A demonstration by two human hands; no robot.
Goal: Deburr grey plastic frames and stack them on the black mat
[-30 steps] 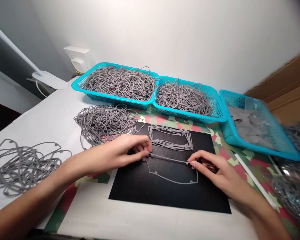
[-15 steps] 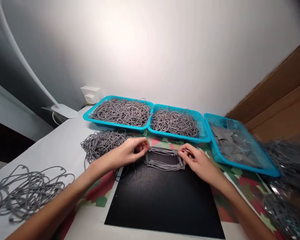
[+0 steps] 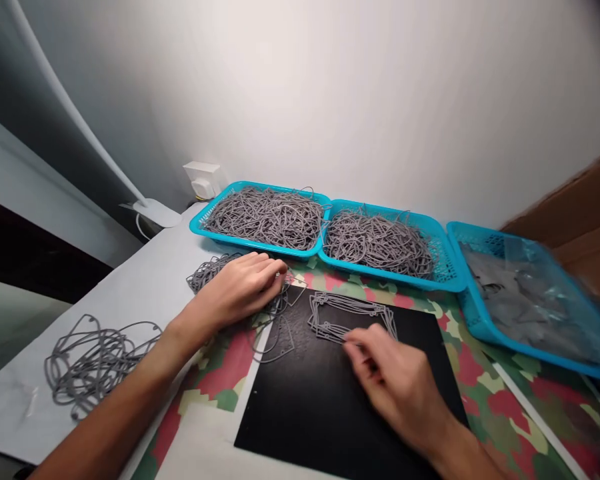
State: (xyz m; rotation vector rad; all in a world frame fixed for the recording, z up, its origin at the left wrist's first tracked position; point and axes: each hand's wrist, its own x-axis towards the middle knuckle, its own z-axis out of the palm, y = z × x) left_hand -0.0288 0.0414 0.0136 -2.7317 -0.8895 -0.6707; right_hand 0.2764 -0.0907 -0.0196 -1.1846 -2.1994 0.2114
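My left hand point(image 3: 243, 287) is over a tangled pile of thin grey rubber gaskets point(image 3: 205, 270). Its fingers are curled closed, and their undersides are hidden, so what they grip cannot be made out. A loose gasket corner sticks out just right of its fingertips. My right hand point(image 3: 397, 387) is above the black board point(image 3: 305, 407), fingers bent inward and a little blurred. Its fingertips come up to the near edge of a flat stack of rectangular grey gaskets point(image 3: 347, 303); whether they pinch anything is hidden. The stacked frames lie roughly aligned, their sides bowed.
Two blue baskets point(image 3: 260, 249) point(image 3: 395, 275) heaped with grey gaskets stand along the wall. Another blue basket point(image 3: 480, 330) at right holds clear bags. A looser gasket tangle point(image 3: 95, 363) lies on the white table at left. A lamp point(image 3: 155, 212) stands behind, a cardboard box point(image 3: 590, 240) far right.
My left hand has left the stack's left side and moved over the pile. The right hand has come off the right side toward the near edge. The view has swung left.
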